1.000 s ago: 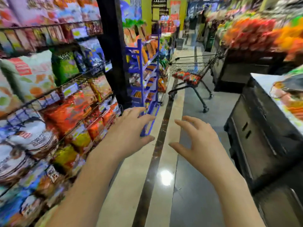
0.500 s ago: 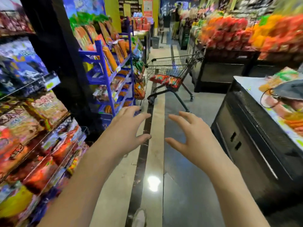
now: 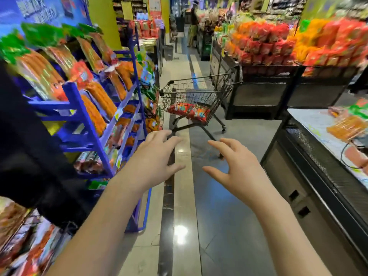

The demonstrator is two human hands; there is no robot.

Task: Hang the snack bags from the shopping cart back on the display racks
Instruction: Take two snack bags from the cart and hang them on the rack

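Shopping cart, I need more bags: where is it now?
Head view: the shopping cart stands mid-aisle ahead, between the blue rack on the left and the dark display stand on the right.

Ahead of the left hand [image 3: 157, 158] and right hand [image 3: 237, 168], open floor [image 3: 215, 216] runs straight to the shopping cart [image 3: 197, 92], with nothing standing between. The cart's basket is open at the top, leaving a way down to the snack bags [image 3: 189, 110] on its bottom; its wire walls bar the sides. Just left of the left hand a blue rack [image 3: 83, 108] crowds the aisle, and a black pillar [image 3: 25, 152] stands nearer on that side. Right of the right hand a dark counter [image 3: 310, 176] walls off the aisle. Beyond the cart, a display stand [image 3: 264, 94] closes the far right.
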